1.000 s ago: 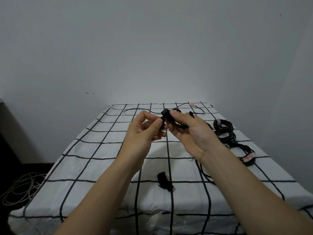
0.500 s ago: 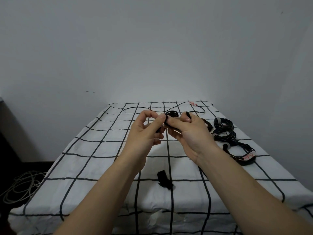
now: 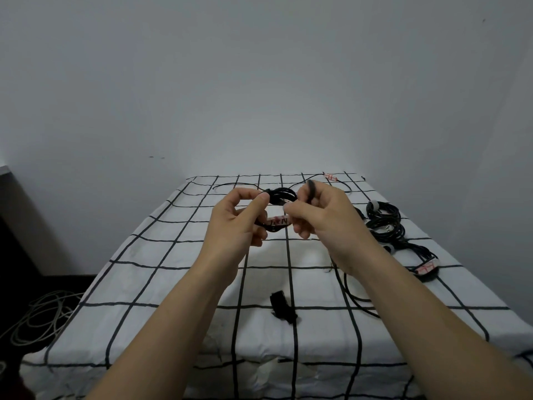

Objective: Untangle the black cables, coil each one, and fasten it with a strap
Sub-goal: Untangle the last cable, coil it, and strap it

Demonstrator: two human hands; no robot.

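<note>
Left hand (image 3: 239, 223), right hand (image 3: 326, 220) grip coiled black cable (image 3: 281, 195) above table (image 3: 173, 269).

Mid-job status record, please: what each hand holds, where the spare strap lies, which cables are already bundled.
left hand: pinches the black coil at its left side
right hand: grips the black coil's right side
black coil: held in the air, carries a white tag with red marks
black strap: lies alone on the checked cloth, near the front edge
bundled coils: on the cloth, right side
loose cable: on the cloth, runs under the right forearm
</note>
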